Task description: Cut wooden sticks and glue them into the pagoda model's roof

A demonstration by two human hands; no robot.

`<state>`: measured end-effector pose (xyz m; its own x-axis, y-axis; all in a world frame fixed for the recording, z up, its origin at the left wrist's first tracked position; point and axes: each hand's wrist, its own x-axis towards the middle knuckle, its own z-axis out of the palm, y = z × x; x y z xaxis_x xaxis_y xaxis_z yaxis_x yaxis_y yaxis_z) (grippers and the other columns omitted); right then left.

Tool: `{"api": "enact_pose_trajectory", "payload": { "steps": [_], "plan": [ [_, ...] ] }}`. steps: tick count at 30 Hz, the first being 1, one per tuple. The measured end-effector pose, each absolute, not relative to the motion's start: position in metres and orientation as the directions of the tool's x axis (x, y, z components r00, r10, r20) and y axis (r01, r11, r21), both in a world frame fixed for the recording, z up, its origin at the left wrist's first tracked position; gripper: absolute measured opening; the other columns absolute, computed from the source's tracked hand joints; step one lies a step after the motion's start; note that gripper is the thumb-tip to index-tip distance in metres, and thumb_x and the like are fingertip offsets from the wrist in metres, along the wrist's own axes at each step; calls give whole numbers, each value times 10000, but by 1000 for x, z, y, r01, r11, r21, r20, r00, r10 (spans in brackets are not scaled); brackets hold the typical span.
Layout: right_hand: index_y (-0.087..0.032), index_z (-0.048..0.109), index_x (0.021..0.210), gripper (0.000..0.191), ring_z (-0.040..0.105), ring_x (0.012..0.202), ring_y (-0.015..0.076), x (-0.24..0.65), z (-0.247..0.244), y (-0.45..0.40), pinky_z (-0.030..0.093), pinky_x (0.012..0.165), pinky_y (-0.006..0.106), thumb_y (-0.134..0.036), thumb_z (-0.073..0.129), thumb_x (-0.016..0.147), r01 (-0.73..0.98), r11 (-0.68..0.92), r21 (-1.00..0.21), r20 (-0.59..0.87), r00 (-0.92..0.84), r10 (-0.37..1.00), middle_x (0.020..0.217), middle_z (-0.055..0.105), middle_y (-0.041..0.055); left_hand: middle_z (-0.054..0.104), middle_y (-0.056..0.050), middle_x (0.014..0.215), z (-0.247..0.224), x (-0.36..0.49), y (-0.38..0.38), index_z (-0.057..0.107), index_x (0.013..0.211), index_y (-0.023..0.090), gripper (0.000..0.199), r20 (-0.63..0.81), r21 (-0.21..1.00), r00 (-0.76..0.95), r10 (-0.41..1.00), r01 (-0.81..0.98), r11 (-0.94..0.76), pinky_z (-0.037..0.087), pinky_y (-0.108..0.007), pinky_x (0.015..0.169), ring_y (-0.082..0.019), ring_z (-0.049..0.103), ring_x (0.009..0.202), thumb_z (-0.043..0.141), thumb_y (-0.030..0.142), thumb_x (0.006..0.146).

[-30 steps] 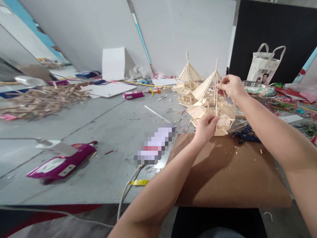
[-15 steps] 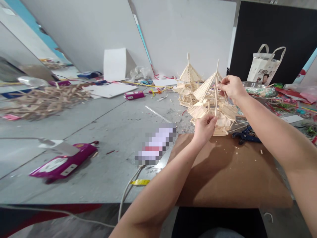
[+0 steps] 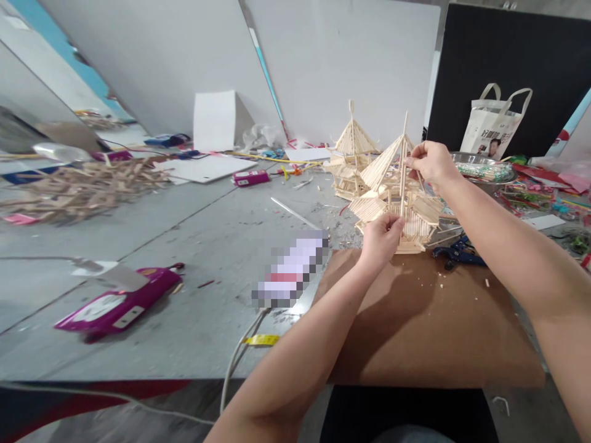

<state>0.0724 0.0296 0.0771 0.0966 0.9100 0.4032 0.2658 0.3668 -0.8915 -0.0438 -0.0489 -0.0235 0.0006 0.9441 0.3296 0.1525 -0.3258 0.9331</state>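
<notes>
A model pavilion (image 3: 369, 208) built of thin wooden sticks stands at the back edge of a brown board, its pointed roof partly covered with sticks. Upright against its front is a long thin stick (image 3: 403, 184). My left hand (image 3: 382, 237) pinches this stick near its lower end, in front of the lower roof. Higher up, my right hand (image 3: 429, 165) has its fingertips closed on the stick beside the upper roof, hiding part of that roof. A second stick pavilion (image 3: 351, 144) with a finished-looking pointed roof stands behind, to the left.
Blue pliers (image 3: 459, 252) lie right of the model on the brown board (image 3: 434, 332). A phone (image 3: 293, 267) with a cable and a magenta power strip (image 3: 124, 301) lie left. A metal tray (image 3: 484, 169) and a bag (image 3: 492, 126) stand back right; wood scraps (image 3: 92, 191) are heaped far left.
</notes>
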Motion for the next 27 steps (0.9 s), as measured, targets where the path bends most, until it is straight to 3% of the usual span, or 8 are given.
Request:
{"api": "enact_pose_trajectory", "payload": {
  "steps": [10, 20, 27],
  "plan": [
    [-194, 412, 596, 247, 485, 456, 97, 73, 78, 30, 466, 442, 293, -74, 622, 644, 266, 369, -890, 404, 88, 911, 525, 438, -39, 575, 11, 635, 2, -40, -53, 561, 803, 127, 180, 231, 973, 56, 971, -20, -230, 238, -156, 303, -7, 362, 297, 502, 275, 720],
    [-196, 415, 595, 240, 472, 427, 92, 74, 77, 32, 445, 428, 286, -82, 621, 644, 274, 378, -884, 415, 89, 906, 528, 455, -38, 565, 25, 586, 9, -37, -41, 548, 722, 126, 158, 149, 970, 54, 987, -200, -136, 208, -170, 273, -7, 347, 260, 556, 283, 720],
    [-204, 417, 607, 251, 498, 423, 127, 74, 78, 31, 415, 413, 284, -112, 649, 628, 280, 360, -890, 396, 82, 914, 481, 442, -44, 533, 53, 528, 9, -35, -39, 556, 787, 132, 209, 180, 970, 40, 983, -173, -170, 200, -160, 268, -2, 327, 254, 586, 330, 724]
  ]
}}
